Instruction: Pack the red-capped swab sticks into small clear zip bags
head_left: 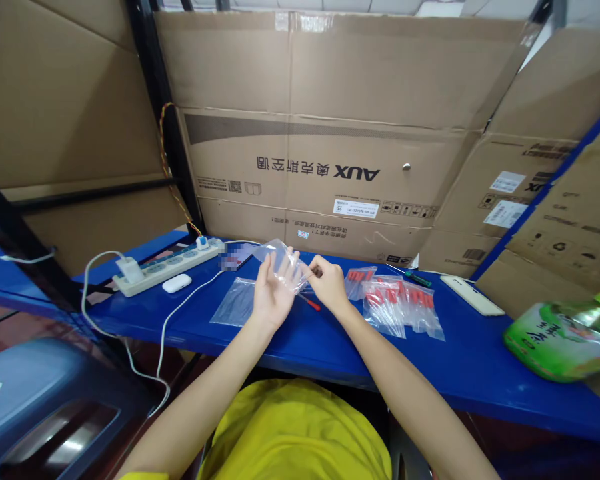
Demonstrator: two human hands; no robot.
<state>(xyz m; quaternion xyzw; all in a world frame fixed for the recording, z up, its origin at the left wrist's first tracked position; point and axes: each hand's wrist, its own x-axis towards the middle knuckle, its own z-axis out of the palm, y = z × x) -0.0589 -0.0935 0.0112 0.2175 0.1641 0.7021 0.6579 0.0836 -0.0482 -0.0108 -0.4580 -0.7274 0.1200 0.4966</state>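
My left hand (271, 293) holds up a small clear plastic bag (283, 262) above the blue table (300, 340), palm toward me with the fingers along the bag. My right hand (327, 283) is closed in a pinch at the bag's right edge. A small red item (311, 304) lies on the table just under my hands. Another empty clear bag (235, 301) lies flat to the left.
Several clear bags holding red pieces (397, 303) lie right of my hands, beside a green screwdriver (414, 275) and a white remote (471, 295). A power strip (167, 265), a white earbud case (177, 283) and cables sit at left. A green bottle (563, 337) lies at right. Cardboard boxes (330, 133) wall the back.
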